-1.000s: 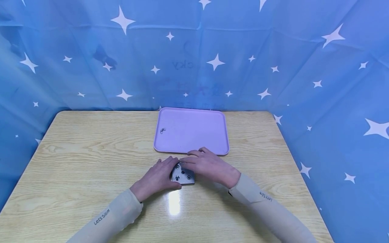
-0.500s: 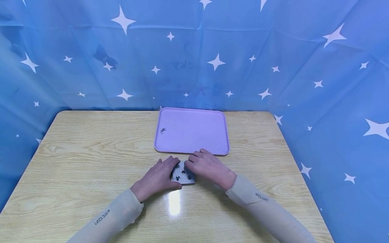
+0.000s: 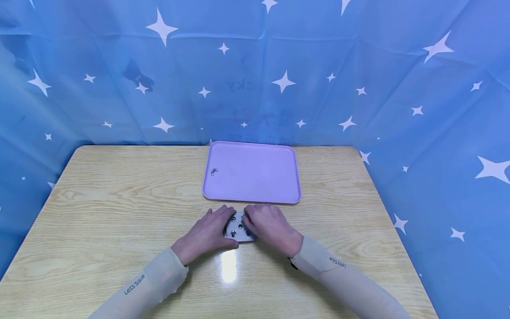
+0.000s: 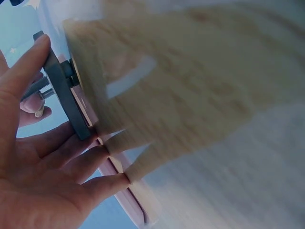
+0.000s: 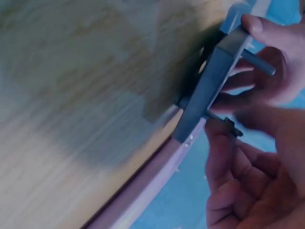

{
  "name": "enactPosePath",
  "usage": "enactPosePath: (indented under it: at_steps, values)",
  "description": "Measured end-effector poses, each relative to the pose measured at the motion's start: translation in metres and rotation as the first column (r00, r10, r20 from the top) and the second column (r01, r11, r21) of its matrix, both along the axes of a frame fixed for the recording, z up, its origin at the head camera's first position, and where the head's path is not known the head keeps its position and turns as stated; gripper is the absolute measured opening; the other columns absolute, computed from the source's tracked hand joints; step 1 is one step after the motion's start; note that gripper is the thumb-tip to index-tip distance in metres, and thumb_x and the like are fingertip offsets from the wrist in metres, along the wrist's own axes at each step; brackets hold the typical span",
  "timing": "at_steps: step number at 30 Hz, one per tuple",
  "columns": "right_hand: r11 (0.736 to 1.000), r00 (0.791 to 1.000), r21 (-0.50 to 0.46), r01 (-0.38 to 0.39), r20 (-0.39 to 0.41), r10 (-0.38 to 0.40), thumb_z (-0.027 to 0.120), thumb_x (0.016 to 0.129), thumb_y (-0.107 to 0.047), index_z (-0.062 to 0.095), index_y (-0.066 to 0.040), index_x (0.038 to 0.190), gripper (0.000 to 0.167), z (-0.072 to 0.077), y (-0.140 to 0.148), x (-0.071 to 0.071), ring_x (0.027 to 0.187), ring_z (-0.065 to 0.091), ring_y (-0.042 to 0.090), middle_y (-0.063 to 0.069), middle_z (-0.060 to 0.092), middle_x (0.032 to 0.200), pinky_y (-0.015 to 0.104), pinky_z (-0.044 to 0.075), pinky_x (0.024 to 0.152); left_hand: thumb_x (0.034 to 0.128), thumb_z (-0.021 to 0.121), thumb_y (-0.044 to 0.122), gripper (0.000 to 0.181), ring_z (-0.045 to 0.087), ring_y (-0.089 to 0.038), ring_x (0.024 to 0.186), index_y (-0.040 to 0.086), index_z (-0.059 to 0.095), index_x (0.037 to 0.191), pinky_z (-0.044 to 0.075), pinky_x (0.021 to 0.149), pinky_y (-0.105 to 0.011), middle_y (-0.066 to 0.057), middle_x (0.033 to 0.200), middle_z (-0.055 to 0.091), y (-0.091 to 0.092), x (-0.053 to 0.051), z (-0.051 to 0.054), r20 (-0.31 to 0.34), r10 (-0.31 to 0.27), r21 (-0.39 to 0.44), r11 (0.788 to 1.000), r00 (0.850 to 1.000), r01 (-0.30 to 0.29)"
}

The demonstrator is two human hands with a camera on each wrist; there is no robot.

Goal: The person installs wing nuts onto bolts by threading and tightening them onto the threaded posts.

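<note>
"What's under those hands?"

"A metal plate (image 3: 241,235), on the wood-grain table (image 3: 119,199). The left hand (image 3: 207,231) grips it, thumb at the plate's near edge, fingers at the far one, so its left side is mostly hidden. A bolt (image 3: 233,233) pokes up near the plate's near left corner."

"And the right hand (image 3: 271,223)?"

"Curled over the plate's far right part, covering it, finger and thumb pinching a wing nut (image 5: 233,127) on a thread. The thumb's blurred; I can't make out exactly where its tip touches."

"What's on that lilac tray (image 3: 259,173) beyond the plate?"

"Some little metal piece (image 3: 214,172), left of the plate's line, too small to tell."
</note>
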State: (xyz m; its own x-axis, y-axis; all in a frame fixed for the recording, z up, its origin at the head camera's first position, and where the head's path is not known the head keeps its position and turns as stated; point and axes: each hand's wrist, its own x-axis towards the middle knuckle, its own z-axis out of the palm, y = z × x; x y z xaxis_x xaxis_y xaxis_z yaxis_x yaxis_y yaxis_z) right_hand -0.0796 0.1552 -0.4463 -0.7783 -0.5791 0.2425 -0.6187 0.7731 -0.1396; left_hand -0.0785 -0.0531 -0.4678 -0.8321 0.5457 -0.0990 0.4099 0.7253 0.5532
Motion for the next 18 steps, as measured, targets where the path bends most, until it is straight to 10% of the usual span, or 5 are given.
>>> enactPosePath:
  at_steps: [8, 13, 18]
  values:
    - [0.948, 0.976, 0.233, -0.217, 0.076, 0.204, 0.071, 0.099, -0.020, 0.066, -0.020, 0.137, 0.038, 0.019, 0.020, -0.009, 0.120, 0.060, 0.020, -0.003, 0.064, 0.140, 0.040, 0.052, 0.090, 0.0729, 0.094, 0.038, 0.087, 0.059, -0.033, 0.124, 0.001, 0.056, 0.142, 0.037, 0.115, -0.065, -0.018, 0.138, 0.060, -0.001, 0.000, -0.001, 0.014, 0.006, -0.009, 1.000, 1.000, -0.006]
    - [0.884, 0.945, 0.339, -0.322, 0.053, 0.324, 0.066, 0.101, -0.012, 0.068, -0.023, 0.137, 0.038, 0.023, 0.028, -0.013, 0.127, 0.055, 0.016, -0.009, 0.062, 0.142, 0.037, 0.050, 0.095, 0.0731, 0.094, 0.039, 0.087, 0.057, -0.034, 0.128, 0.001, 0.055, 0.142, 0.036, 0.116, -0.065, -0.018, 0.140, 0.059, -0.001, 0.000, -0.002, 0.022, 0.007, -0.010, 1.000, 1.000, -0.007]
    - [0.883, 0.942, 0.342, -0.322, 0.023, 0.334, 0.069, 0.099, -0.012, 0.072, -0.023, 0.128, 0.031, 0.021, 0.028, -0.015, 0.117, 0.059, 0.013, -0.010, 0.068, 0.132, 0.032, 0.049, 0.087, 0.0729, 0.094, 0.039, 0.087, 0.057, -0.034, 0.129, 0.001, 0.056, 0.141, 0.036, 0.116, -0.064, -0.018, 0.140, 0.059, 0.000, 0.000, -0.003, 0.015, 0.004, -0.009, 1.000, 1.000, -0.003]
